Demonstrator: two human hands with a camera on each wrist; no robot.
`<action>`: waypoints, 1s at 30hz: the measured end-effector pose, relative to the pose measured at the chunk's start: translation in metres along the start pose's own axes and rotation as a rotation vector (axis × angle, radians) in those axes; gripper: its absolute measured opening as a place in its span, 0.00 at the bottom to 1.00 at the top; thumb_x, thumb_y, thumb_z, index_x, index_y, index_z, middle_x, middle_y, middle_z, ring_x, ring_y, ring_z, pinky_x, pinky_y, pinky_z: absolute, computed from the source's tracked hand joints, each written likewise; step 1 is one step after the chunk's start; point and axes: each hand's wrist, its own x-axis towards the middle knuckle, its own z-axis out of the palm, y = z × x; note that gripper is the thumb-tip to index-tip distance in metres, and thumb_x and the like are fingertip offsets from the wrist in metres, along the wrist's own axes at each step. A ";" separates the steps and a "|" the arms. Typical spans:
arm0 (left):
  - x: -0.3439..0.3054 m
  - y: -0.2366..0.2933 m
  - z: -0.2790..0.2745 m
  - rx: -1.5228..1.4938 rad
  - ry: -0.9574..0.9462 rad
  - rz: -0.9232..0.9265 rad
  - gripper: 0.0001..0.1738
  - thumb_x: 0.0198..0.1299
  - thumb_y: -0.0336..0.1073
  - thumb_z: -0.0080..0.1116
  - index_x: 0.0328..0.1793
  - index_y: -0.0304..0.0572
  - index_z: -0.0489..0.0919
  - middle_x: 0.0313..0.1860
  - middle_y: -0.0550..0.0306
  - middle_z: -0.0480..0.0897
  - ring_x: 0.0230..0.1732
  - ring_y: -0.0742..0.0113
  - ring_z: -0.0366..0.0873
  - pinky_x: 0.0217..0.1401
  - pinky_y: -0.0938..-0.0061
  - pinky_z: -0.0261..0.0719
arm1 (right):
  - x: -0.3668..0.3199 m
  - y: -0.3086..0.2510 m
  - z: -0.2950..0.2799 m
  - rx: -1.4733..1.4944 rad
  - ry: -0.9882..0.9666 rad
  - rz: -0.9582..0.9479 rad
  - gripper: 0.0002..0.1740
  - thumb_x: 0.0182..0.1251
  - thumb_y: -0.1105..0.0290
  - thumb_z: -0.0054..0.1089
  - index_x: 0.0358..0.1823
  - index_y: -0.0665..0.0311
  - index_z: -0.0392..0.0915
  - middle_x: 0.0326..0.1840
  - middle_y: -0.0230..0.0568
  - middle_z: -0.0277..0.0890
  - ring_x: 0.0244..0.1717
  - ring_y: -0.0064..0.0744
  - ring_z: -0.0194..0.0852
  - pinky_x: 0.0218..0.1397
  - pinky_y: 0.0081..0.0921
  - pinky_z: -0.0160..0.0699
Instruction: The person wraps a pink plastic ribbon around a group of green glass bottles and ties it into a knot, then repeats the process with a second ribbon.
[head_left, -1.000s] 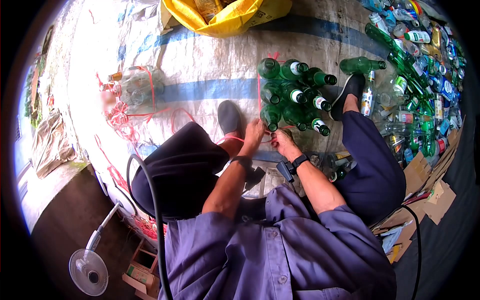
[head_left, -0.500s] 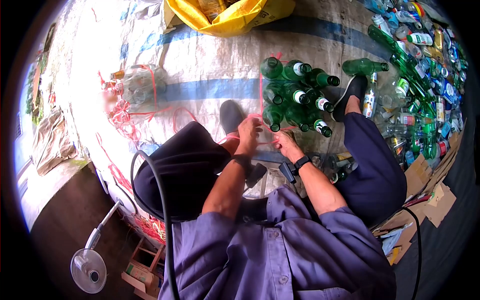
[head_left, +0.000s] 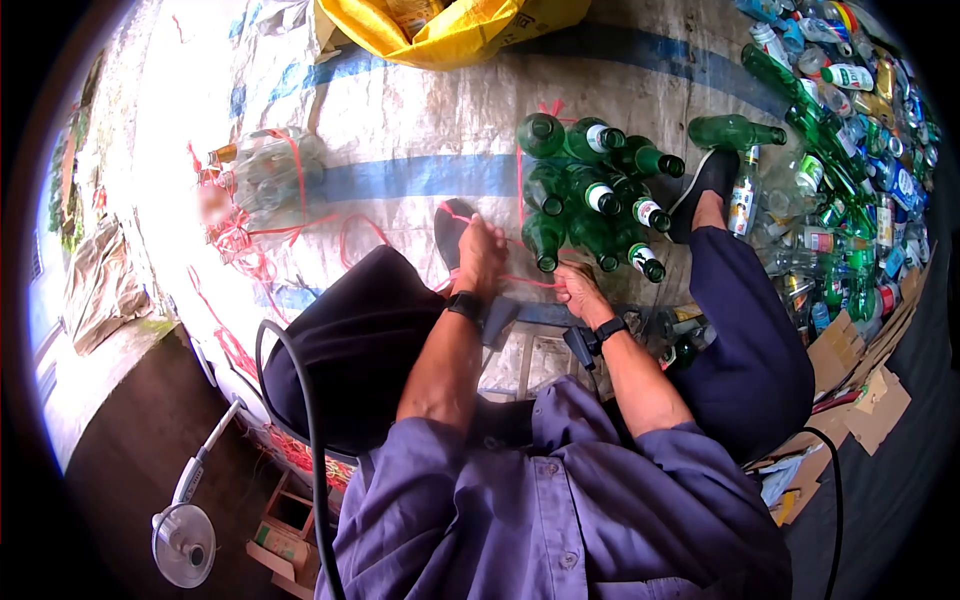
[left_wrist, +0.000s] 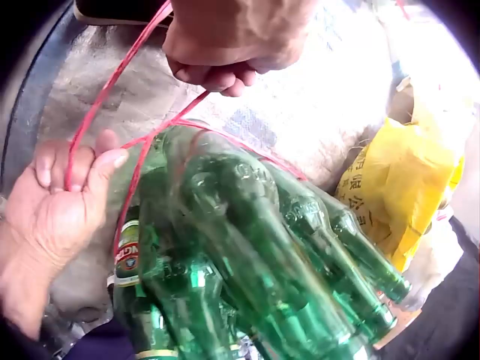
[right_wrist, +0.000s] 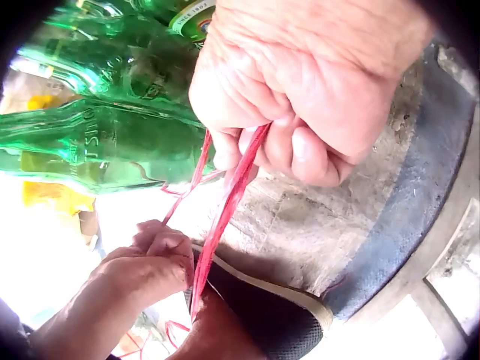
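Striped tarp (head_left: 420,120), red string (right_wrist: 225,214), green bottles (head_left: 590,200)

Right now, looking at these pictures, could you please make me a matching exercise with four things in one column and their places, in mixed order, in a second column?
Things:
1. red string
2. green bottles
3. yellow bag
4. fan

Places:
a. at the top edge of the head view
b. gripped by the left hand and the right hand
c. in the bottom left corner of the head view
d. clustered between the left shoe and the right shoe

Pairs: 1-b, 2-d, 3-a, 4-c.
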 end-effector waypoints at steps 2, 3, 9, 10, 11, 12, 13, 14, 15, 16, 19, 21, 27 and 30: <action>0.005 0.002 0.009 -0.030 0.011 0.002 0.19 0.72 0.50 0.41 0.27 0.54 0.65 0.17 0.63 0.68 0.17 0.70 0.62 0.19 0.76 0.60 | 0.004 0.002 -0.006 0.024 0.021 0.024 0.11 0.64 0.58 0.63 0.30 0.54 0.74 0.19 0.18 0.56 0.17 0.14 0.50 0.17 0.16 0.47; 0.008 0.004 0.011 -0.029 0.015 0.000 0.19 0.72 0.50 0.41 0.27 0.54 0.65 0.17 0.63 0.68 0.17 0.70 0.62 0.19 0.76 0.60 | 0.006 0.003 -0.009 0.029 0.088 -0.034 0.11 0.64 0.57 0.63 0.31 0.53 0.74 0.21 0.19 0.59 0.18 0.14 0.50 0.17 0.16 0.46; 0.020 0.015 0.023 0.084 -0.031 0.130 0.20 0.71 0.49 0.40 0.25 0.51 0.63 0.18 0.65 0.64 0.16 0.73 0.60 0.16 0.77 0.58 | 0.039 0.014 -0.044 -0.239 0.228 -0.177 0.16 0.62 0.48 0.64 0.38 0.50 0.79 0.26 0.20 0.70 0.18 0.14 0.48 0.20 0.16 0.43; 0.019 0.014 0.020 0.070 -0.091 0.171 0.21 0.72 0.49 0.39 0.24 0.52 0.62 0.17 0.66 0.62 0.14 0.73 0.58 0.15 0.77 0.58 | 0.045 0.017 -0.048 -0.330 0.280 -0.288 0.13 0.62 0.55 0.63 0.37 0.56 0.79 0.24 0.26 0.73 0.18 0.20 0.57 0.20 0.23 0.52; 0.014 0.015 0.020 0.069 -0.057 0.166 0.20 0.72 0.48 0.40 0.25 0.52 0.63 0.18 0.66 0.61 0.16 0.73 0.60 0.16 0.77 0.58 | 0.046 0.021 -0.049 -0.423 0.330 -0.394 0.10 0.61 0.63 0.61 0.35 0.63 0.79 0.23 0.33 0.76 0.19 0.25 0.67 0.19 0.29 0.60; 0.010 0.017 0.022 0.016 -0.029 0.173 0.19 0.72 0.47 0.41 0.26 0.52 0.64 0.18 0.67 0.62 0.18 0.73 0.61 0.17 0.77 0.59 | 0.035 0.013 -0.043 -0.423 0.332 -0.390 0.10 0.61 0.63 0.61 0.35 0.63 0.79 0.23 0.33 0.76 0.19 0.25 0.67 0.19 0.29 0.60; 0.006 0.019 0.025 -0.038 -0.002 0.181 0.18 0.72 0.47 0.42 0.27 0.52 0.64 0.19 0.67 0.62 0.19 0.73 0.62 0.18 0.78 0.60 | 0.014 -0.005 -0.029 -0.437 0.327 -0.248 0.13 0.62 0.55 0.62 0.36 0.57 0.79 0.23 0.27 0.72 0.16 0.20 0.55 0.18 0.24 0.49; 0.006 0.022 0.023 -0.051 -0.002 0.179 0.17 0.72 0.46 0.42 0.28 0.52 0.65 0.19 0.68 0.62 0.20 0.74 0.63 0.19 0.78 0.61 | 0.000 -0.013 -0.021 -0.447 0.323 -0.105 0.16 0.62 0.48 0.62 0.37 0.51 0.80 0.23 0.21 0.69 0.14 0.15 0.42 0.17 0.19 0.37; 0.005 0.026 0.023 -0.064 -0.006 0.176 0.16 0.72 0.45 0.43 0.29 0.52 0.65 0.20 0.68 0.63 0.21 0.74 0.63 0.20 0.78 0.61 | 0.009 0.005 -0.027 -0.445 0.328 -0.102 0.16 0.62 0.48 0.62 0.37 0.51 0.80 0.23 0.21 0.69 0.14 0.15 0.42 0.17 0.19 0.37; 0.002 0.029 0.025 -0.051 -0.003 0.202 0.17 0.72 0.45 0.43 0.28 0.52 0.65 0.20 0.69 0.62 0.20 0.75 0.62 0.19 0.78 0.61 | 0.026 0.024 -0.034 -0.436 0.355 -0.213 0.16 0.62 0.48 0.61 0.37 0.52 0.80 0.21 0.21 0.67 0.13 0.15 0.42 0.16 0.19 0.36; 0.025 0.032 0.018 -0.146 -0.039 0.217 0.15 0.71 0.43 0.46 0.30 0.52 0.67 0.19 0.68 0.67 0.17 0.74 0.62 0.15 0.81 0.64 | 0.027 0.013 -0.023 -0.394 0.370 -0.460 0.17 0.63 0.47 0.59 0.35 0.53 0.79 0.16 0.19 0.58 0.11 0.15 0.43 0.13 0.21 0.34; 0.027 0.033 0.019 -0.075 -0.058 0.201 0.15 0.71 0.43 0.45 0.29 0.52 0.66 0.19 0.67 0.65 0.18 0.72 0.63 0.16 0.81 0.63 | 0.023 0.005 -0.027 -0.682 0.386 -0.261 0.13 0.64 0.61 0.55 0.38 0.65 0.78 0.27 0.39 0.77 0.27 0.33 0.73 0.30 0.35 0.69; 0.017 0.027 0.006 -0.105 -0.024 0.180 0.16 0.72 0.45 0.43 0.29 0.51 0.66 0.20 0.64 0.66 0.21 0.71 0.65 0.18 0.78 0.62 | 0.003 -0.012 -0.013 -0.491 0.391 -0.159 0.14 0.63 0.55 0.58 0.35 0.59 0.78 0.23 0.32 0.68 0.22 0.26 0.60 0.24 0.28 0.55; 0.009 0.032 -0.004 0.005 -0.042 0.117 0.20 0.74 0.49 0.37 0.31 0.49 0.69 0.23 0.59 0.73 0.22 0.67 0.68 0.26 0.72 0.67 | 0.047 0.022 -0.031 -0.501 0.391 -0.430 0.15 0.63 0.51 0.60 0.32 0.55 0.79 0.17 0.22 0.63 0.13 0.16 0.47 0.14 0.21 0.42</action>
